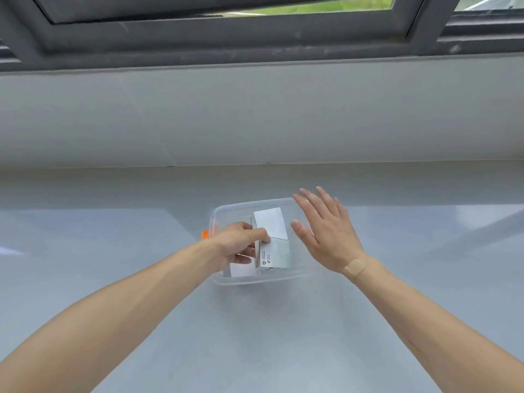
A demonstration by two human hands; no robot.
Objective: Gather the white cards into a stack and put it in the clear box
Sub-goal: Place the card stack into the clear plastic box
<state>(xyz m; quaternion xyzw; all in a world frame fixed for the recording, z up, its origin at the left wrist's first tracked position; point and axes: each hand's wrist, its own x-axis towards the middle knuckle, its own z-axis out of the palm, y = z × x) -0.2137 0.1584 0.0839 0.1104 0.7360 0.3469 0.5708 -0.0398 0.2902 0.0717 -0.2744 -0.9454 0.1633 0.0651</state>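
The clear box (226, 208) stands on the grey table, in the middle of the view. Inside it a stack of white cards (270, 224) rests tilted against a small printed carton (275, 258). My left hand (236, 241) reaches into the box from the left, its index finger lying along the stack's lower corner and its thumb curled underneath. Part of another white card (242, 270) shows below that hand. My right hand (323, 231) hovers over the box's right side, fingers spread and holding nothing.
An orange tab (204, 234) sticks out at the box's left wall. The grey table (113, 251) runs up to a pale wall ledge (255, 114) under a dark window frame (255, 38).
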